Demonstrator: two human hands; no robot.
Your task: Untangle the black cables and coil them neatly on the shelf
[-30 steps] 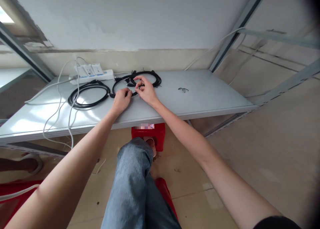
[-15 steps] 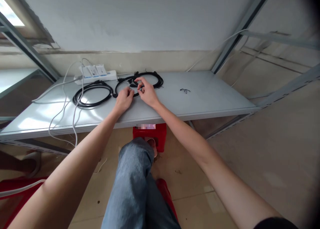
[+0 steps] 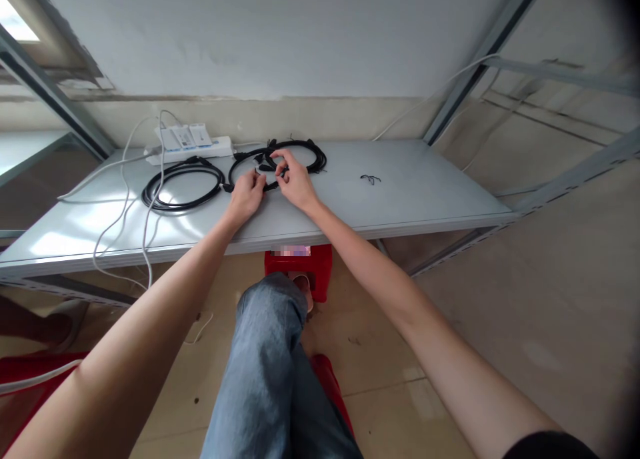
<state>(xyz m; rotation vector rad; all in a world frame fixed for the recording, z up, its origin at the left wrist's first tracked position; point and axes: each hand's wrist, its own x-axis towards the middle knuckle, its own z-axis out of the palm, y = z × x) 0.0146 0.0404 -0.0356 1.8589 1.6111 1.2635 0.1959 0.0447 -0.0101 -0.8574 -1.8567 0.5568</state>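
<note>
My left hand [image 3: 247, 196] is closed at the front left of the middle black cable coil [image 3: 232, 171], fingers curled over the cable. A thin dark bit pokes up by its fingertips. Just to the right, my right hand [image 3: 297, 183] has thumb and fingers drawn together over the right side of this coil; what they pinch is too small to make out. A second black cable coil [image 3: 321, 157] lies behind the right hand and partly overlaps the middle one. Left of my hands rests another black cable coil [image 3: 182, 207].
A white power strip [image 3: 217, 147] with white adapters stands against the wall. White cords [image 3: 124, 191] hang over the front edge of the metal shelf [image 3: 425, 191]. Several thin black ties [image 3: 371, 178] lie to the right. Below is a red stool [image 3: 323, 272].
The view has shifted slightly. My left fingers have moved a little at the cable, and the right hand keeps nearly the same pinched pose.
</note>
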